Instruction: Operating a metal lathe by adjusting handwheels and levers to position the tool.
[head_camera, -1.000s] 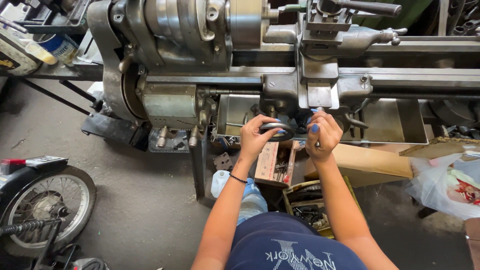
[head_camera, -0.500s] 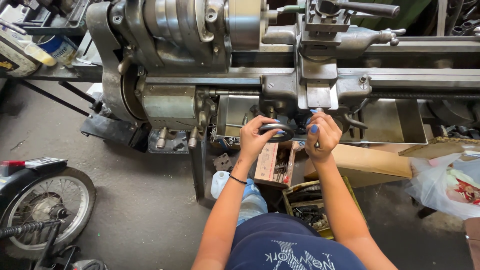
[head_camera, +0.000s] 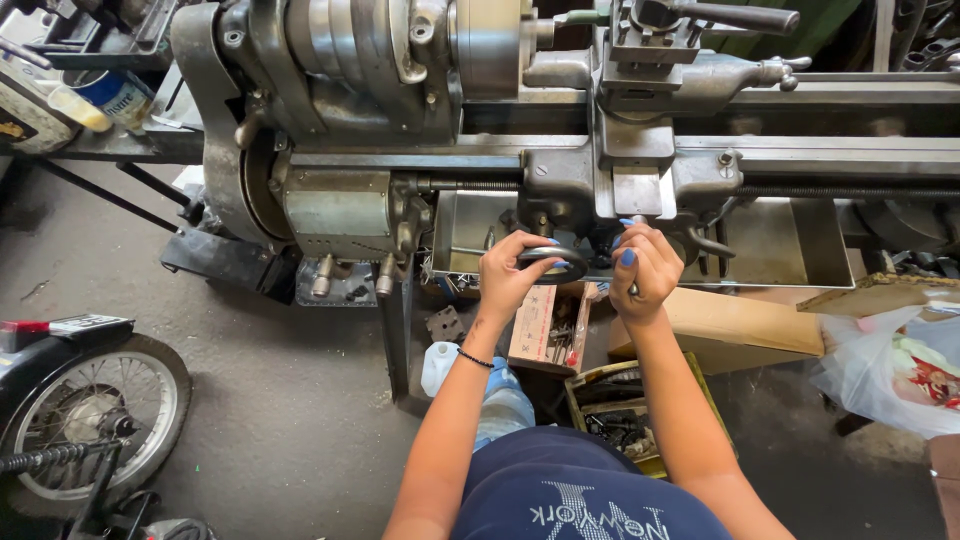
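A grey metal lathe fills the top of the head view. My left hand is closed on the dark round handwheel at the front of the lathe's carriage. My right hand, with blue nails, is closed on a small crank handle just right of the wheel, mostly hidden under the fingers. A metal chip tray lies beneath the lathe bed.
Cardboard boxes and an open box of metal parts sit on the floor under the lathe. A plastic bag lies at the right. A motorcycle wheel stands at bottom left, and a white plastic jug stands by the lathe leg.
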